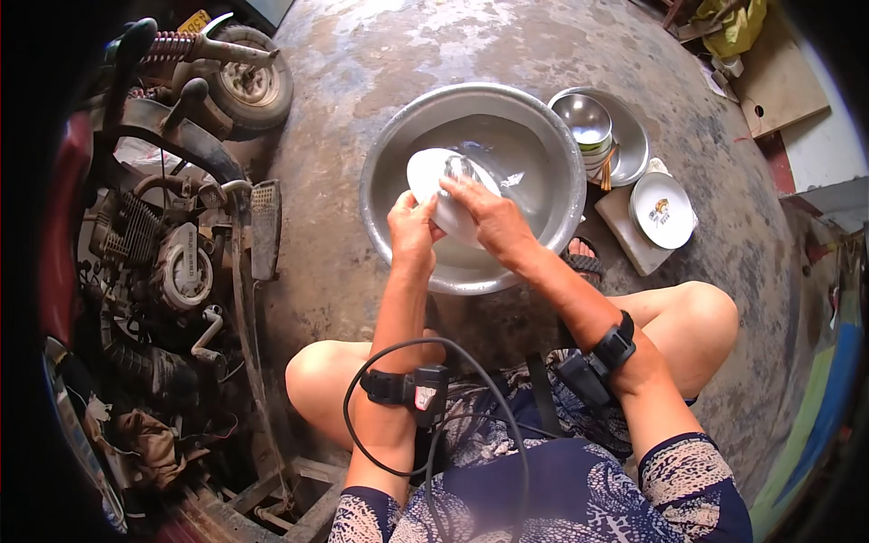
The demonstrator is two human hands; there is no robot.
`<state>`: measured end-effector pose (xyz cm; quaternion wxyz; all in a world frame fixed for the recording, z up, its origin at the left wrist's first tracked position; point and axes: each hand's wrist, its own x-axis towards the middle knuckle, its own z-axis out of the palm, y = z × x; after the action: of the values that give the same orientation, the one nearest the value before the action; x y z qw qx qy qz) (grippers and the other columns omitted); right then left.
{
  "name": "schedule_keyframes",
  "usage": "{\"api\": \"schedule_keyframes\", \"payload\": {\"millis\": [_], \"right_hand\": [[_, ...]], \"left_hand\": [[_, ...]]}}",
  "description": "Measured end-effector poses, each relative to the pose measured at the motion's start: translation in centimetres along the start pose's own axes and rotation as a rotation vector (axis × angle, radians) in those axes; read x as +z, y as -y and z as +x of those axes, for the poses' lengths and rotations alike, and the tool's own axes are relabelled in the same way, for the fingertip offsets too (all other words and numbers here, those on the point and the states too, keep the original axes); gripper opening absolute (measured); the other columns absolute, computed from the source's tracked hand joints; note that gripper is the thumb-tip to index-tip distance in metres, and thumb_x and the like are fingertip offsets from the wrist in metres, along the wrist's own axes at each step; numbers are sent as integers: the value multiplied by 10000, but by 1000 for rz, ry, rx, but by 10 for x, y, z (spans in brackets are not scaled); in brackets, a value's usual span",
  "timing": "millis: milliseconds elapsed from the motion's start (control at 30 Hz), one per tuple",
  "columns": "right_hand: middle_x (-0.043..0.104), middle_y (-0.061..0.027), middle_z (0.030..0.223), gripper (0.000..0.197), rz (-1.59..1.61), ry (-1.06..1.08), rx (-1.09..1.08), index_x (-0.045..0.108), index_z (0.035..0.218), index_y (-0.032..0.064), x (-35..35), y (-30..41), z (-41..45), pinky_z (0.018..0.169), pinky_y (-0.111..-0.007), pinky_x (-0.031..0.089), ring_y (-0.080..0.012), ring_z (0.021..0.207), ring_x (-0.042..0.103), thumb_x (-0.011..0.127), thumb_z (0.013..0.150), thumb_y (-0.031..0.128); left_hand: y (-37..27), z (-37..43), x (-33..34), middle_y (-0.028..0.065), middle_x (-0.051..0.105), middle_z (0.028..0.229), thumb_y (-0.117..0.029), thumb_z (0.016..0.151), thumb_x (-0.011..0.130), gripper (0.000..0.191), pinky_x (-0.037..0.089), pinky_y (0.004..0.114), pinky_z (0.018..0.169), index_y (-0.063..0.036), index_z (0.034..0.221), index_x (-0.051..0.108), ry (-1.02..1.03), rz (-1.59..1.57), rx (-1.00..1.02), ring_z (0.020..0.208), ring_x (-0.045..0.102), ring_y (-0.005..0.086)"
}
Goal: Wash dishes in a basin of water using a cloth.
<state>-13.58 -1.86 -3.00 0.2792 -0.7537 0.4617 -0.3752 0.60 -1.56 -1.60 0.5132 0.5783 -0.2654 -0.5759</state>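
A white plate or shallow bowl [441, 203] is held tilted over a large metal basin [372, 203] of cloudy water. My left hand [413, 227] grips its lower left edge, thumb on the near face. The fingers of my right hand [485, 210] lie against the same dish, over a dark, shiny patch that may be a scrubber; I cannot tell which. The dish's far side is hidden.
At right, a smaller metal basin [641, 129] holds a steel bowl [580, 119], stacked bowls and chopsticks [606, 170]. White plates [662, 210] rest on a low slab [628, 234]. A partly dismantled motor vehicle [187, 265] lines the left side; a wooden board [781, 88] is top right.
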Motion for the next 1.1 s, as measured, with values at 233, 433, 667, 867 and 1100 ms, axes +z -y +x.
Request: {"api": "schedule_keyframes", "payload": {"millis": [233,433,667,867,1100], "right_hand": [[558,-166,1206,469,-8,-62,-60,557,1216,142,2,0,-7,890,-395,478,-330,1062,570,466,789,-27],[601,-201,1099,365,170,-129,207,530,1228,76,-13,-20,23,791,-388,496,-348,974,601,448,873,60],[584,-194,1139,427,81,-30,107,516,1247,84,-7,-9,-12,847,-402,481,-337,1003,595,443,836,-9],[539,-208,1208,525,-144,-51,-132,475,1275,69,-2,-5,-23,889,-408,477,-330,1089,551,433,767,-57],[534,-211,1212,535,-20,-41,-4,458,1290,69,0,1,-17,893,-408,472,-338,1093,545,438,770,-55]], "left_hand": [[-9,-3,-1,90,636,924,-99,905,512,173,562,297,644,-24,1059,537,49,115,-1,784,652,167],[2,-26,35,73,617,1043,-26,845,588,488,524,306,792,-60,1282,374,325,-73,145,926,614,156],[4,-5,23,64,616,971,-34,876,536,253,556,289,620,-47,1122,480,-46,-34,155,804,625,148],[-11,-2,14,79,617,953,-22,860,544,241,553,301,606,-35,1096,499,-27,-33,56,792,625,157],[-3,-3,11,78,633,923,-17,855,547,257,557,296,573,-37,1108,509,-5,-42,96,781,633,157]]}}
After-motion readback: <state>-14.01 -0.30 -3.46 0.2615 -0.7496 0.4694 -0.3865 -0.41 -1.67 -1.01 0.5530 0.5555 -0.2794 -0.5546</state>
